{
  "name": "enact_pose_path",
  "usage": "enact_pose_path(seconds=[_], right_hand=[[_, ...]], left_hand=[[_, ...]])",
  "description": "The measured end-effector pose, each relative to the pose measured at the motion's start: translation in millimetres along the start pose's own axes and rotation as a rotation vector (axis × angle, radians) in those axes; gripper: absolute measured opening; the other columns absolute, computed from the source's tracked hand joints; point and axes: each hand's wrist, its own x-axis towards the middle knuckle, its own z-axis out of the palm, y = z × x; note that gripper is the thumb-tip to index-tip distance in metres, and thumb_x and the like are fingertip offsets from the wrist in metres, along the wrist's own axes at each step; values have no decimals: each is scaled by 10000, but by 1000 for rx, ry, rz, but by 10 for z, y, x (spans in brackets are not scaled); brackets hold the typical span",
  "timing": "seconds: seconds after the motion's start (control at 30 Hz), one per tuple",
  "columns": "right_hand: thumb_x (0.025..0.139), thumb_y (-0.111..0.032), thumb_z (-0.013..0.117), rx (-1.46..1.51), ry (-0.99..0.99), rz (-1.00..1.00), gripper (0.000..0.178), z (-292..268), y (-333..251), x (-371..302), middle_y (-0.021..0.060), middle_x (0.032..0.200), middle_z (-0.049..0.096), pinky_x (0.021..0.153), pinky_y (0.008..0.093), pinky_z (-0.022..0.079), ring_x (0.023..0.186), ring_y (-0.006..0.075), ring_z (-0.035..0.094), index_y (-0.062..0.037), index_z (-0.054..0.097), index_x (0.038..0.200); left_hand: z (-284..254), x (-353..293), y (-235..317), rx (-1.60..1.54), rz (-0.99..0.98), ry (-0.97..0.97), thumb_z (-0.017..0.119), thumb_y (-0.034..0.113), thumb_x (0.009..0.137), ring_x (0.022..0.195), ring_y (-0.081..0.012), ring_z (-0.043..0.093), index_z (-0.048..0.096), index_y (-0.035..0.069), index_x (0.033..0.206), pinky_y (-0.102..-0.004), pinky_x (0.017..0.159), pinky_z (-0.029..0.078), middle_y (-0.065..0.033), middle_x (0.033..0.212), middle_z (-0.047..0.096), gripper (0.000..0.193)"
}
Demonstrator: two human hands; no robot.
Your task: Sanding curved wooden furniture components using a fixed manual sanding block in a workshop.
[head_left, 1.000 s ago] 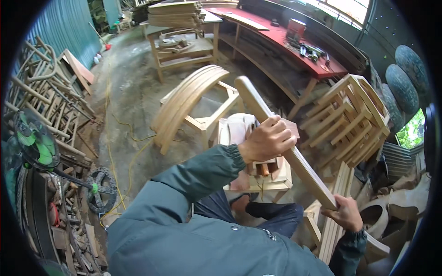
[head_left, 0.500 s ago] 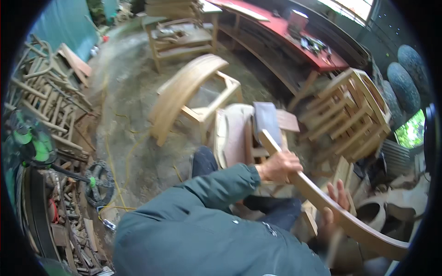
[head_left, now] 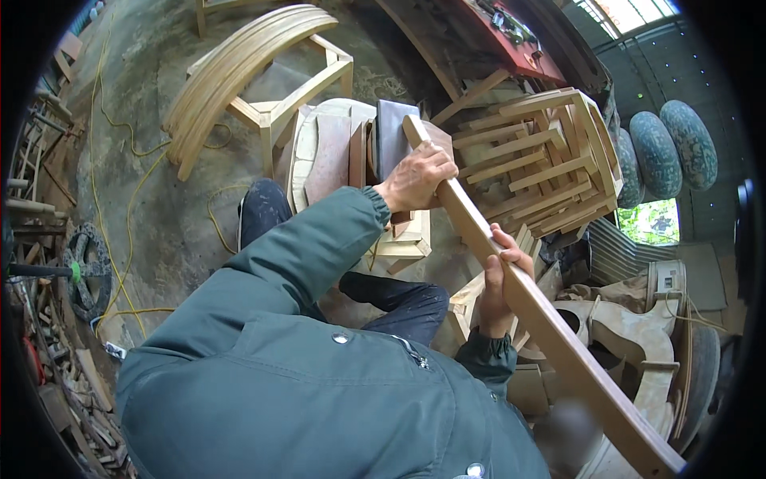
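A long, slightly bent wooden strip [head_left: 558,339] runs slantwise from the middle of the view to the lower right. My left hand [head_left: 417,177] is wrapped over it near its far end. Farther down, my right hand [head_left: 504,279] grips it from the side, thumb and fingers on its edges. Just beyond my left hand stands a low wooden stand [head_left: 307,156] with a pale padded-looking top, pinkish and brown boards, and a grey-blue block [head_left: 394,132]. The strip's far end lies beside this block; whether they touch I cannot tell.
Curved wooden slats [head_left: 239,76] rest on a square frame [head_left: 307,92] at the far left. Stacked wooden frames [head_left: 550,156] stand right of my hands. Behind is a red bench [head_left: 515,40]. Pale carved wooden parts [head_left: 630,327] lie at right. A yellow cord [head_left: 100,184] trails over the floor.
The view has swung to the right. My right hand, loosely spread beside the strip before, now closes on it. My left hand stays on the strip near its far end.
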Motion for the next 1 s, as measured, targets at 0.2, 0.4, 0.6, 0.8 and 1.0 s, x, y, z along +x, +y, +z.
enact_pose_path(seconds=[0.2, 0.4, 0.6, 0.8, 1.0], right_hand=[[942, -25, 691, -79, -14, 116, 226, -170, -413, 222, 271, 1260, 680, 1123, 534, 458, 1257, 390, 643, -31, 565, 1130], [908, -132, 716, -187, -110, 238, 254, -269, -1037, 857, 246, 1145, 721, 1100, 518, 465, 1139, 357, 685, -38, 588, 1107], [910, -165, 688, -227, -157, 301, 283, -121, -1203, 1468, 251, 1122, 724, 1092, 473, 476, 1115, 361, 700, -31, 582, 1136], [891, -149, 713, -218, -122, 169, 269, 64, -906, 1270, 290, 1138, 716, 1076, 531, 483, 1141, 401, 693, -70, 547, 1087], [935, -149, 689, -151, -22, 69, 288, 151, -199, 748, 313, 1210, 686, 1102, 569, 465, 1204, 437, 656, -72, 487, 1125]], left_hand=[[61, -2, 256, -66, -81, 121, 859, 166, 636, 997, -301, 638, 645, 121, 952, -466, 975, 421, -72, 940, 647, 385], [52, 60, 686, -103, -263, 241, 804, 177, 697, 910, -291, 617, 599, 134, 922, -469, 884, 399, -56, 854, 597, 307], [49, 183, 790, -134, -402, 365, 727, 129, 756, 885, -293, 621, 600, 124, 916, -462, 862, 406, -67, 836, 600, 204], [15, 151, 300, -141, -290, 431, 732, 107, 760, 924, -287, 627, 617, 120, 920, -472, 889, 409, -71, 860, 615, 198], [-20, 126, -325, -107, -86, 230, 818, 124, 702, 1004, -267, 614, 639, 140, 894, -500, 1055, 376, -33, 901, 623, 263]])
